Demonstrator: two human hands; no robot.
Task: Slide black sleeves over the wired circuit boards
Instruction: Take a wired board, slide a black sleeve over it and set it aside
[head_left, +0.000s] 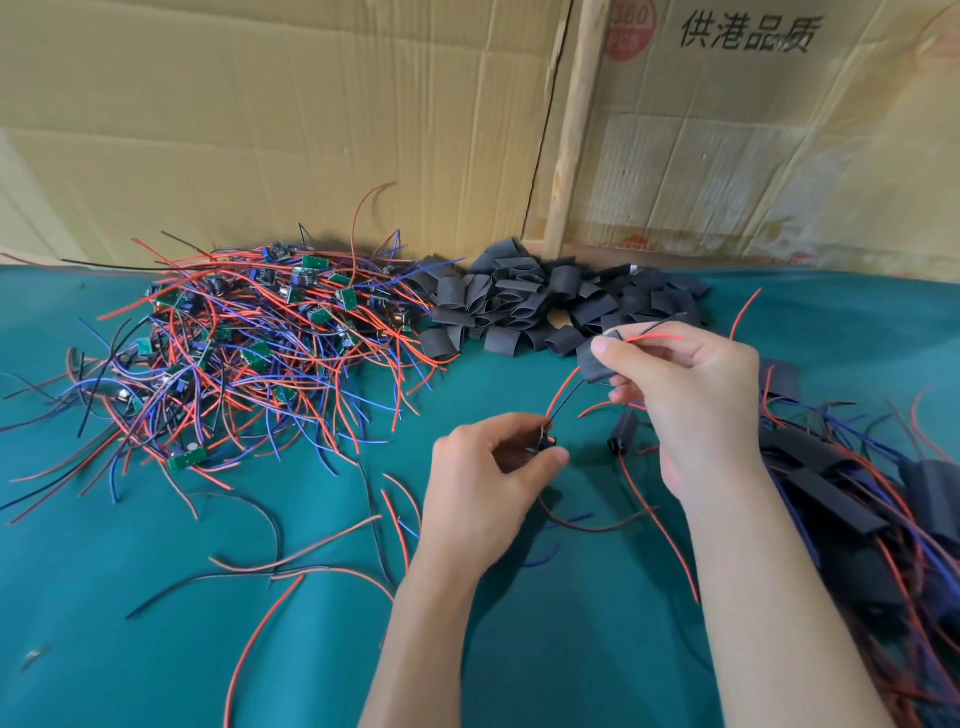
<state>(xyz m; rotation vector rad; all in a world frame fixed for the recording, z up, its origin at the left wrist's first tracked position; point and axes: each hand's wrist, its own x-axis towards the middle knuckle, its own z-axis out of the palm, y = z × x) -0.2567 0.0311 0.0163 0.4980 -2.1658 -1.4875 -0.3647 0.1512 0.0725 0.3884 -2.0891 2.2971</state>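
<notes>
Right hand (691, 395) pinches a black sleeve (597, 364) between thumb and fingers, with the red and black wire ends (655, 335) already poking out of its top, so the leads are threaded and the tube can travel down them. Left hand (493, 467) grips the circuit board (547, 441) low over the green tabletop (156, 623), probably keeping the wires taut as a guide. Board and sleeve are apart, joined only by the leads. Bare boards lie tangled in a pile (249, 332) at left, spare sleeves (545, 301) heaped behind, and sleeved units (841, 499) gathered at right, each within reach.
</notes>
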